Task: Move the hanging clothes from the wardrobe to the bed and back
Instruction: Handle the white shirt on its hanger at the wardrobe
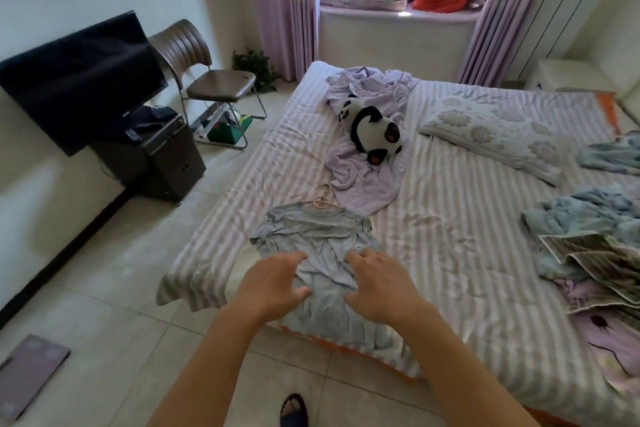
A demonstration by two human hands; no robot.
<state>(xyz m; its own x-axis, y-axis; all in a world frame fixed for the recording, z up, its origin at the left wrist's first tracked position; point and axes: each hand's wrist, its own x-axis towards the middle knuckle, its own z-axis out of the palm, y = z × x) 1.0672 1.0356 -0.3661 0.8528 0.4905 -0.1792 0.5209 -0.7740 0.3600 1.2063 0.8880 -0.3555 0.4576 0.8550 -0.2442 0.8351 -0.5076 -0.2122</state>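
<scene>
Shirt [322, 246] on hanger [320, 201] lies flat on bed [450, 236]. Left hand [277, 282] and right hand [382, 288] rest on it, fingers spread, gripping nothing.

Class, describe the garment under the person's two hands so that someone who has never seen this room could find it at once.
Start at the striped bed and go to its near corner. There a pale blue-grey top lies flat on a hanger, under the left hand and right hand. Unlike the crumpled lilac cloth beyond it, it has a hanger hook at its neck.
</scene>
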